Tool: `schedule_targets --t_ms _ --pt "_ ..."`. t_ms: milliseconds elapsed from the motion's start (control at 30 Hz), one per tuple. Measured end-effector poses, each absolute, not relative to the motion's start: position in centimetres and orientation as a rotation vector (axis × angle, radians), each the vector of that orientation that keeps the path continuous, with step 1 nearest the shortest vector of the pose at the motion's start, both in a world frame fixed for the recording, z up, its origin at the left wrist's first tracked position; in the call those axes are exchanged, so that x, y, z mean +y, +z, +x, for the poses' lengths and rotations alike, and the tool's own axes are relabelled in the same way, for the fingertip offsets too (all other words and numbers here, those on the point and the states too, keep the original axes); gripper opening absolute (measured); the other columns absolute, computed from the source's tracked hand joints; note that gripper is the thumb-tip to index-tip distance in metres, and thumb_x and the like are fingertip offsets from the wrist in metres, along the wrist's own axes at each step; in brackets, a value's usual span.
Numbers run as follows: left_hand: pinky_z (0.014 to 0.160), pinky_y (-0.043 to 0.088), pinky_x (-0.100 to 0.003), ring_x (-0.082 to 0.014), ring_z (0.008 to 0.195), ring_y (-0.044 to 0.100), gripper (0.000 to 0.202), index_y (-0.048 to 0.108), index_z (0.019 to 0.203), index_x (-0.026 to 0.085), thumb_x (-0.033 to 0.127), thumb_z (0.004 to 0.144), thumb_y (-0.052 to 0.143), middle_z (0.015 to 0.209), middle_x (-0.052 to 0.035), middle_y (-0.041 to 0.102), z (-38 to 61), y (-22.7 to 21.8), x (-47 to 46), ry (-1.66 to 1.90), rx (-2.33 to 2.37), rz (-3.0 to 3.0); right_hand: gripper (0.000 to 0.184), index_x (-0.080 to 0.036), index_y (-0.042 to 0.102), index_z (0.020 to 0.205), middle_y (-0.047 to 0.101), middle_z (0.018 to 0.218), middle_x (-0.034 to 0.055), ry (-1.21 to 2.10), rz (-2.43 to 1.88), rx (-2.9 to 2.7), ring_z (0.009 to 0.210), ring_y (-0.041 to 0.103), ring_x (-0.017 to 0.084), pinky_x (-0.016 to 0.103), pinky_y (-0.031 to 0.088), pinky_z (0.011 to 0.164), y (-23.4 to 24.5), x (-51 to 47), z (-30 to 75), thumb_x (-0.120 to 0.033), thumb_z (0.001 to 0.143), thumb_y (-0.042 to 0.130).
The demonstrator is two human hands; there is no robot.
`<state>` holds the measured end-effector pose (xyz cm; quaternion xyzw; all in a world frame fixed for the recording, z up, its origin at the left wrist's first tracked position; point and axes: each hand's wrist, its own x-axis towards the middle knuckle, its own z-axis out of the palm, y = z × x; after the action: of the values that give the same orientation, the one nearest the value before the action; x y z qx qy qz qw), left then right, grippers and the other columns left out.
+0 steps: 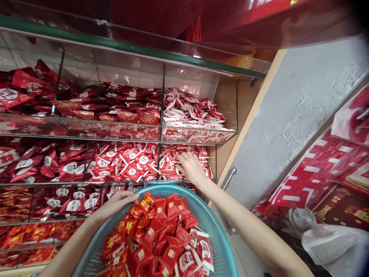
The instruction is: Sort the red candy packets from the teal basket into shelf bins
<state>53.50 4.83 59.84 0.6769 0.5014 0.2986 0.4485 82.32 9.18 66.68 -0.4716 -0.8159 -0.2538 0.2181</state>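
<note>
Hands (190, 167), teal basket (221, 246), red-white packets (170, 161)

white wall (302, 104), fan (301, 219), perhaps plastic bag (337, 246)

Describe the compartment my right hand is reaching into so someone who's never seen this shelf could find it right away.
Start at the glass-fronted shelving unit filled with red packets, and go to its right end beside the wooden upright. Take the second row down: the right hand rests on the red-and-white packets in the rightmost bin. It lies directly under the top-row bin of mostly white sachets, just above the rim of the teal plastic basket.
</note>
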Motion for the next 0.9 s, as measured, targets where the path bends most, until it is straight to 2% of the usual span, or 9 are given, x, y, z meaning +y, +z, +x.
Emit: schedule_targets --t_ms 133,400,567,733,800,900 --pt "0.065 0.04 -0.026 -0.0187 0.07 0.056 0.04 0.069 0.067 0.017 0.055 0.073 0.058 0.073 -0.0006 0.064 53.4 59.5 5.0 0.714 1.248 1.613 0.01 -0.018 0.057 0.087 0.062 0.09 0.0074 -0.717 -1.301 -2.246 0.087 0.051 0.023 0.034 0.035 0.076 66.6 9.4 82.4 -0.026 0.089 0.052" --pt "0.066 0.041 -0.028 -0.0196 0.071 0.057 0.042 0.07 0.066 0.017 0.057 0.071 0.059 0.072 -0.0016 0.065 53.5 59.7 4.8 0.736 1.236 1.617 0.024 -0.017 0.058 0.086 0.061 0.087 0.0092 -0.759 -1.304 -2.107 0.082 0.051 0.022 0.033 0.037 0.075 66.3 10.0 83.3 -0.018 0.095 0.036" --pt "0.061 0.039 -0.025 -0.0169 0.065 0.055 0.04 0.07 0.065 0.017 0.056 0.071 0.06 0.071 -0.0001 0.065 53.5 59.4 5.0 0.749 1.241 1.614 0.022 -0.017 0.058 0.087 0.063 0.09 0.0101 -0.608 -1.156 -1.915 0.084 0.053 0.021 0.033 0.041 0.077 67.2 8.4 84.6 -0.02 0.094 0.037" --pt "0.057 0.036 -0.024 -0.0156 0.061 0.052 0.039 0.068 0.065 0.017 0.055 0.07 0.061 0.065 0.0009 0.062 53.5 59.2 5.1 0.731 1.243 1.591 0.012 -0.02 0.057 0.084 0.063 0.088 0.0064 -0.164 -0.927 -1.739 0.084 0.057 0.018 0.033 0.045 0.079 68.5 3.6 84.7 -0.025 0.09 0.048" --pt "0.057 0.036 -0.023 -0.0155 0.061 0.052 0.039 0.068 0.066 0.017 0.055 0.071 0.061 0.065 0.001 0.061 53.5 59.2 5.1 0.719 1.24 1.588 0.013 -0.02 0.057 0.081 0.063 0.083 0.0045 0.18 -0.96 -1.696 0.078 0.059 0.016 0.031 0.048 0.073 68.1 1.8 83.8 -0.03 0.088 0.051" --pt "0.062 0.039 -0.025 -0.018 0.067 0.055 0.041 0.068 0.068 0.017 0.056 0.072 0.059 0.07 -0.0009 0.063 53.4 59.3 5.1 0.718 1.248 1.62 0.024 -0.019 0.054 0.073 0.056 0.063 -0.0017 0.876 -1.014 -1.589 0.058 0.055 0.013 0.029 0.05 0.06 65.9 0.2 81.7 -0.041 0.082 0.058"
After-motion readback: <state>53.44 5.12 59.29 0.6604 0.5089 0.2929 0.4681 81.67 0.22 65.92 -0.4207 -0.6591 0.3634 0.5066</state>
